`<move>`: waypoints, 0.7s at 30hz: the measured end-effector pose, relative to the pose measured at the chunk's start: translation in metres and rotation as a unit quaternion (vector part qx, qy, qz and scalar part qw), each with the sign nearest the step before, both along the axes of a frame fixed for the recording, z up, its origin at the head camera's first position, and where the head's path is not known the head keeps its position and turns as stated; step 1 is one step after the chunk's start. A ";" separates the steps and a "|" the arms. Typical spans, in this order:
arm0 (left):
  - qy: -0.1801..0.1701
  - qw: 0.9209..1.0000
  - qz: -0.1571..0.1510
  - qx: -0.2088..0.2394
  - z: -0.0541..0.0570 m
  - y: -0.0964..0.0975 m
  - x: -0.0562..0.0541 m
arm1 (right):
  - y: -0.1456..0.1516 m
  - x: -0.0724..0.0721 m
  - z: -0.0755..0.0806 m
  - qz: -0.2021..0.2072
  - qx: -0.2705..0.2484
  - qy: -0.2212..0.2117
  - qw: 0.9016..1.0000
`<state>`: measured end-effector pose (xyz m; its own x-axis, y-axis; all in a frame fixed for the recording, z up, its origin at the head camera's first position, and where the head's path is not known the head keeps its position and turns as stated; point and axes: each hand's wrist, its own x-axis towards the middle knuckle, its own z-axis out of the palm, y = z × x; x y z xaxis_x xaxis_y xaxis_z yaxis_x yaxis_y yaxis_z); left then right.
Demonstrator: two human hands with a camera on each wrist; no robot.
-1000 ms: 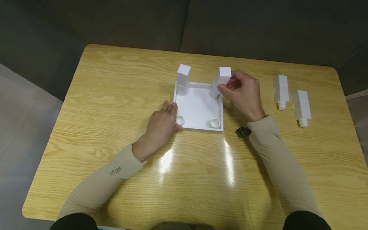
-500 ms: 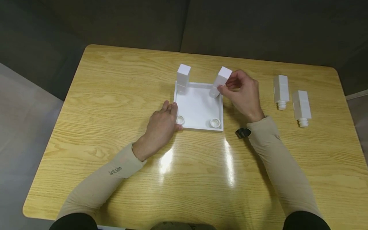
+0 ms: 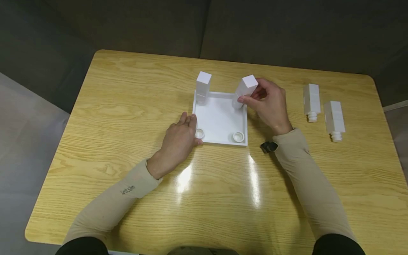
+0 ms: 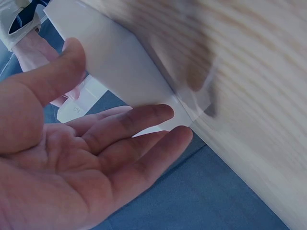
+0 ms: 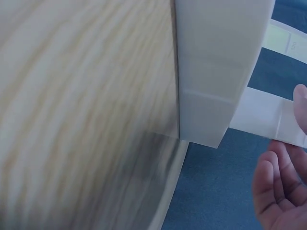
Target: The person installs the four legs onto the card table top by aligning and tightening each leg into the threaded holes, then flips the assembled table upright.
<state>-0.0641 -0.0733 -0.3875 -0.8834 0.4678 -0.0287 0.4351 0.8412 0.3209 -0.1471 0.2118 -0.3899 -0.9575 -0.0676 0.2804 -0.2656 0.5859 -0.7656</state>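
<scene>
A white square tabletop [image 3: 220, 120] lies underside up on the wooden table, with a raised rim and round sockets at its corners. My left hand [image 3: 180, 138] rests along its left side near the front corner, fingers nearly straight, thumb by the front edge. One white leg [image 3: 203, 86] stands upright at the back left corner. At the back right corner, my right hand [image 3: 271, 102] pinches a second leg [image 3: 246, 88] between thumb and fingers. That leg leans slightly to the right, its lower end at the corner socket. In the right wrist view, the right fingers [image 5: 278, 177] hold the leg's side.
Two more white legs [image 3: 311, 102] [image 3: 334, 120] lie on the wooden table [image 3: 127, 106] at the right, their threaded ends pointing toward me. Sockets show at the front left [image 3: 199, 133] and front right [image 3: 238, 136] corners of the tabletop. A dark partition [image 3: 204, 28] rises behind the table.
The leg in my right hand has turned about its length and leans a little more to the right. My right thumb has shifted slightly left across it. My left hand has stayed put.
</scene>
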 end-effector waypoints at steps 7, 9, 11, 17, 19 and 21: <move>0.006 1.000 0.000 0.004 -0.001 0.000 0.000 | -0.002 0.002 0.004 -0.013 -0.004 -0.014 1.000; 0.010 1.000 -0.001 0.002 -0.001 0.000 0.000 | -0.002 0.002 0.004 -0.013 -0.006 -0.016 1.000; 0.012 1.000 0.000 0.001 -0.001 0.000 0.000 | -0.001 0.002 0.003 -0.010 -0.009 -0.017 1.000; 0.010 1.000 0.001 0.004 -0.003 -0.001 0.001 | -0.001 0.002 0.004 -0.005 -0.020 -0.023 1.000; 0.007 1.000 0.000 0.006 -0.003 -0.001 0.001 | -0.001 0.003 0.004 -0.007 -0.019 -0.022 1.000; 0.006 1.000 -0.001 0.007 -0.003 -0.001 0.001 | -0.001 0.003 0.004 -0.009 -0.018 -0.022 1.000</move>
